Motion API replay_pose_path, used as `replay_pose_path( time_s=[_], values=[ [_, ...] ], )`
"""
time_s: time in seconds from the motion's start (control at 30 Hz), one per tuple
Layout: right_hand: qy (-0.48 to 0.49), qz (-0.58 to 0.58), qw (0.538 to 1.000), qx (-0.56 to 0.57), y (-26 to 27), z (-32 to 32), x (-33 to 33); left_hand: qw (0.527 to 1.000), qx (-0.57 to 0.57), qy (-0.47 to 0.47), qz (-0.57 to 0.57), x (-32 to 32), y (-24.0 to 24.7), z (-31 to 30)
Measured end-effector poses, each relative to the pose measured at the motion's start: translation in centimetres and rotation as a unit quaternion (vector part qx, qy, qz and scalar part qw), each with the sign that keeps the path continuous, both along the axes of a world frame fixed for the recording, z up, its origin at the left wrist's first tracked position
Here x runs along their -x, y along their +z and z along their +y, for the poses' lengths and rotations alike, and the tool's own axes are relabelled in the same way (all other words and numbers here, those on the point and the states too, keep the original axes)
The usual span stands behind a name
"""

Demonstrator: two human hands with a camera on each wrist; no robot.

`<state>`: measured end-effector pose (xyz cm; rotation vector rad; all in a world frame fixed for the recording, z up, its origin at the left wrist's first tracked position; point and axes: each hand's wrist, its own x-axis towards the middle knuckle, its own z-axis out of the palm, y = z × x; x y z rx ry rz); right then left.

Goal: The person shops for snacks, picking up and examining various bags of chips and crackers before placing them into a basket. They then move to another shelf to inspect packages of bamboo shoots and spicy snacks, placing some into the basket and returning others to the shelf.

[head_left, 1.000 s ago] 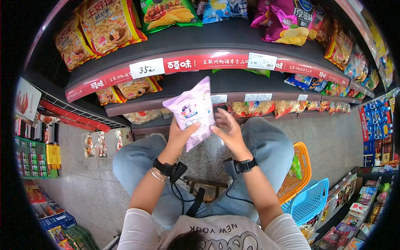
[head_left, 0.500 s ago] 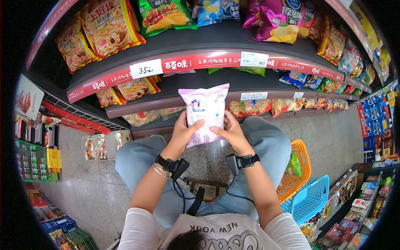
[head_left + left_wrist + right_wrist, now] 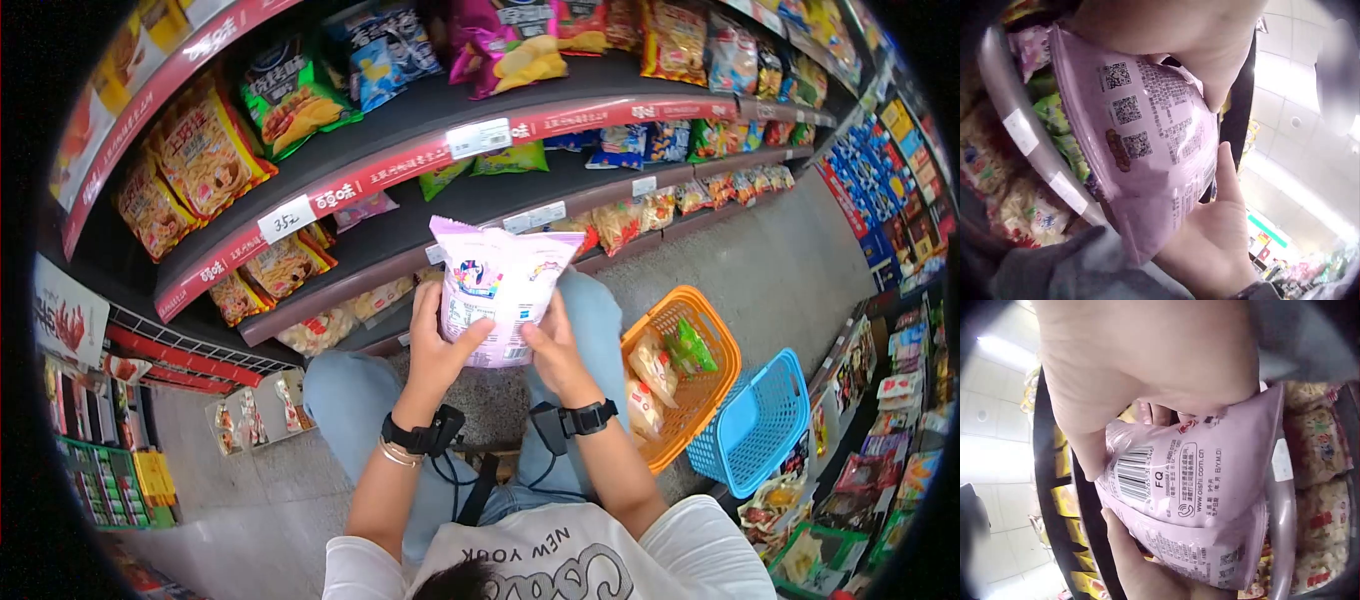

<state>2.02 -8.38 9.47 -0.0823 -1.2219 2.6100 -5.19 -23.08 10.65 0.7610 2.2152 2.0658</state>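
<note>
Both hands hold a light purple snack bag (image 3: 502, 290) upright over the lap, in front of the lower shelves. My left hand (image 3: 436, 345) grips its left side, thumb across the face toward the person. My right hand (image 3: 560, 350) grips the right side the same way, its thumb close to the barcode. In the left wrist view the purple bag (image 3: 1141, 125) shows QR codes and small print. The right wrist view shows the bag's barcode (image 3: 1135, 475) beside the right thumb. The fingers behind the bag are mostly hidden.
Shelves of snack bags curve ahead, with a handwritten price tag (image 3: 286, 217) on the red strip (image 3: 390, 172). Right of the knees stand an orange basket (image 3: 720, 375) with several bags inside and a blue basket (image 3: 770, 420). A white box (image 3: 265, 415) sits on the floor at left.
The right hand, loose beside the bag a second ago, now grips its right side, and the bag has gone from tilted to upright. The view has turned right, showing more of the baskets.
</note>
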Motion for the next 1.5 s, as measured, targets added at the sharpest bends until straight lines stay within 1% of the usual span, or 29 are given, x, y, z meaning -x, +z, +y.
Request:
replay_pose_path(
  time_s=[0.07,0.13,0.2,0.23,0.27,0.3,0.33,0.37,0.4,0.47,0.5,0.53,0.57,0.63,0.7,0.8,0.83,0.9,0.93,1.0,1.03,1.13,1.17,1.2,1.27,1.37,1.47,1.5],
  values=[
    [-0.035,0.037,0.998,-0.021,1.4,1.4,-1.7,0.996,0.010,-0.047,0.069,-0.5,2.7,1.5],
    [-0.074,0.057,0.994,-0.050,2.0,3.4,-3.8,0.994,0.001,-0.083,0.065,-1.3,4.8,3.8],
    [-0.115,0.038,0.989,-0.083,2.5,5.9,-6.2,0.992,-0.023,-0.103,0.065,-3.0,6.9,6.7],
    [-0.143,0.024,0.984,-0.101,2.8,7.0,-7.6,0.990,-0.016,-0.121,0.074,-3.6,7.4,8.1],
    [-0.170,0.009,0.978,-0.119,3.0,8.1,-8.9,0.986,-0.005,-0.149,0.071,-4.1,7.0,9.5],
    [-0.204,0.021,0.970,-0.134,3.0,9.4,-10.0,0.982,0.001,-0.180,0.056,-4.8,7.0,10.8],
    [-0.217,0.002,0.966,-0.141,2.9,10.7,-11.3,0.977,0.007,-0.210,0.042,-5.7,6.9,12.1],
    [-0.229,-0.017,0.962,-0.147,2.6,11.9,-12.7,0.968,-0.018,-0.251,-0.009,-6.7,6.6,13.5],
    [-0.239,-0.037,0.958,-0.153,2.3,13.1,-14.1,0.968,0.027,-0.242,0.064,-7.3,5.7,14.8],
    [-0.252,-0.100,0.949,-0.160,1.2,15.2,-16.6,0.948,0.113,-0.212,0.207,-8.3,3.0,17.2],
    [-0.257,-0.126,0.944,-0.164,0.6,15.9,-17.6,0.941,0.140,-0.208,0.226,-9.1,1.5,18.3],
    [-0.259,-0.152,0.939,-0.168,-0.2,16.7,-18.6,0.945,0.142,-0.238,0.174,-9.9,-0.3,19.2],
    [-0.263,-0.141,0.938,-0.179,-2.1,17.7,-19.7,0.946,0.142,-0.265,0.121,-10.7,-2.1,20.1],
    [-0.260,-0.173,0.931,-0.190,-3.2,18.5,-21.0,0.937,0.151,-0.316,-0.001,-12.0,-4.5,21.7],
    [-0.266,-0.205,0.924,-0.185,-4.2,19.3,-21.9,0.906,0.173,-0.362,-0.135,-12.9,-6.2,22.9],
    [-0.292,-0.241,0.908,-0.182,-7.3,21.0,-22.6,0.870,0.138,-0.408,-0.238,-13.5,-10.0,24.6],
    [-0.312,-0.249,0.903,-0.156,-7.8,21.4,-22.4,0.852,0.120,-0.427,-0.278,-13.4,-10.9,25.0],
    [-0.334,-0.260,0.890,-0.172,-10.0,22.7,-22.3,0.810,0.082,-0.462,-0.353,-13.0,-12.2,25.9],
    [-0.345,-0.266,0.882,-0.179,-11.4,23.4,-22.2,0.798,0.087,-0.469,-0.368,-12.9,-11.8,26.3],
    [-0.377,-0.278,0.849,-0.245,-14.0,25.0,-21.7,0.773,0.099,-0.482,-0.400,-13.2,-10.8,26.9],
    [-0.391,-0.283,0.831,-0.277,-15.5,25.8,-21.3,0.770,0.099,-0.476,-0.412,-13.3,-10.5,27.1],
    [-0.461,-0.229,0.838,-0.184,-20.8,27.8,-19.5,0.765,0.101,-0.461,-0.438,-13.7,-10.0,27.7],
    [-0.464,-0.236,0.832,-0.189,-22.6,28.4,-19.0,0.767,0.103,-0.456,-0.439,-13.8,-10.0,27.9],
    [-0.421,-0.293,0.830,-0.219,-23.2,28.7,-18.7,0.768,0.107,-0.452,-0.441,-13.9,-10.0,28.0],
    [-0.383,-0.327,0.844,-0.185,-24.8,28.8,-17.8,0.772,0.103,-0.445,-0.442,-14.0,-10.2,28.1],
    [-0.433,-0.331,0.817,-0.187,-26.1,28.2,-16.1,0.776,0.102,-0.435,-0.446,-13.9,-10.2,28.3],
    [-0.427,-0.347,0.813,-0.189,-25.9,28.3,-15.5,0.776,0.104,-0.426,-0.453,-13.8,-10.6,28.3],
    [-0.407,-0.357,0.821,-0.177,-26.1,28.7,-15.4,0.775,0.105,-0.423,-0.457,-13.8,-10.6,28.3]
  ],
)
